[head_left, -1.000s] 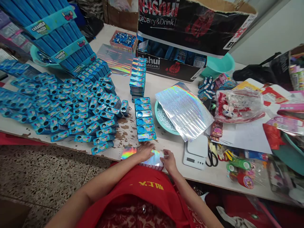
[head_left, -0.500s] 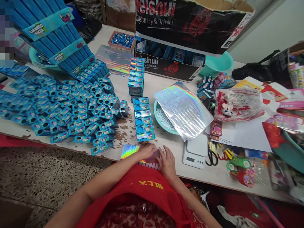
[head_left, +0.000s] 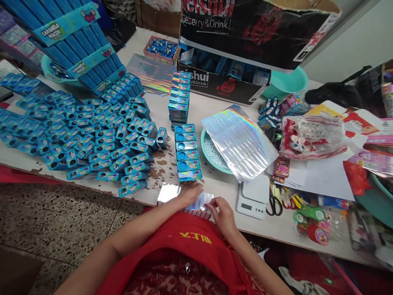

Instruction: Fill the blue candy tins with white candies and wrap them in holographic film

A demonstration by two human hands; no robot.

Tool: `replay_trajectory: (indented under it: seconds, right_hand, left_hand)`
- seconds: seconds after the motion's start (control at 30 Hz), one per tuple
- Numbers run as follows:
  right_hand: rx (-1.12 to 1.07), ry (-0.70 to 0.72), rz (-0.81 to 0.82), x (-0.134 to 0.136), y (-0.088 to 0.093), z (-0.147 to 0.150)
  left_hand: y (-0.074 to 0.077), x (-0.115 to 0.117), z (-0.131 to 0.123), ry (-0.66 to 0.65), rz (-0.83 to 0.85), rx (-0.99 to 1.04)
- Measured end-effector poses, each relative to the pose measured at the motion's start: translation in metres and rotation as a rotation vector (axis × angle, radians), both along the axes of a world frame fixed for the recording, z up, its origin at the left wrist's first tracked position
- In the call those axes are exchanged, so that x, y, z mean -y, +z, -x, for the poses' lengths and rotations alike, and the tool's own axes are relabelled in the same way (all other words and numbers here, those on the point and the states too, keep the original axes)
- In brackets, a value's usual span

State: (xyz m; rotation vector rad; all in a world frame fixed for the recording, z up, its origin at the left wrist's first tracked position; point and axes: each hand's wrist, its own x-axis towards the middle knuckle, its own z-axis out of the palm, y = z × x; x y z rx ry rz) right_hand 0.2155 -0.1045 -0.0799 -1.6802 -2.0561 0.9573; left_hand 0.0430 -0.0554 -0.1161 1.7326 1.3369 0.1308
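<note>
A shiny holographic sticker sheet lies at the table's front edge, against the red apron. Its lower edge shows a row of narrow pale strips. My left hand rests across the sheet with its fingers laid flat, pointing right. At the sheet's right end my right hand has thumb and forefinger pinched together on its edge; whether a single strip is lifted there is too small to tell. Just beyond my left hand stands a row of blue caramel boxes with round recesses in their tops. The nearest has a shiny strip across it.
Many blue boxes crowd the left side. A stack of boxes stands behind the row. A silvery sheet covers part of a teal bowl of white pellets. Right are a white scale, black scissors and a plastic bag.
My right hand has shifted slightly right, its fingers going from extended to a pinch at the sheet's end. My left hand stays on the sheet. The camera view has shifted a little.
</note>
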Motion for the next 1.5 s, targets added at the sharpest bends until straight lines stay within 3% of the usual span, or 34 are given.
replay_trajectory:
  seconds: [0.17,0.23,0.33,0.4,0.47,0.6,0.73,0.87,1.03,1.2,1.3,1.4,1.5]
  right_hand:
    - [-0.262,-0.218,0.192,-0.015,0.043,-0.001]
    - [-0.325,-0.264,0.226,-0.02,0.058,0.003]
    - [-0.407,-0.281,0.218,-0.026,0.075,0.021]
    - [-0.435,-0.293,0.132,-0.033,0.08,0.04]
    - [-0.433,-0.309,0.004,-0.044,0.081,0.062]
    - [-0.384,-0.324,-0.114,-0.075,0.07,0.098]
    - [-0.386,-0.369,-0.098,-0.099,0.055,0.111]
    - [-0.402,-0.398,-0.139,-0.105,0.047,0.115]
    - [-0.405,-0.471,-0.187,-0.103,0.041,0.117]
    - [-0.547,-0.563,-0.027,-0.102,0.038,0.117]
    - [-0.605,-0.563,0.046,-0.103,0.04,0.116]
    - [-0.543,-0.553,0.021,-0.107,0.041,0.115]
    - [-0.506,-0.539,-0.027,-0.111,0.041,0.114]
  left_hand:
    - [0.038,0.017,0.002,0.031,0.275,0.507]
    - [0.062,0.023,0.006,0.098,0.329,0.507]
    - [0.1,0.026,0.022,0.201,0.2,0.381]
    - [0.12,0.023,0.038,0.265,0.085,0.337]
    - [0.131,0.017,0.056,0.346,0.028,0.336]
    - [0.121,-0.007,0.082,0.486,-0.035,0.278]
    - [0.1,-0.031,0.092,0.496,-0.14,0.249]
    - [0.091,-0.038,0.093,0.488,-0.178,0.25]
    - [0.076,-0.032,0.082,0.54,-0.212,0.241]
    - [0.05,-0.024,0.075,0.655,-0.21,0.067]
    - [0.045,-0.012,0.075,0.685,-0.302,-0.046]
    - [0.047,0.007,0.065,0.61,-0.429,-0.105]
    - [0.049,0.025,0.049,0.431,-0.366,-0.198]
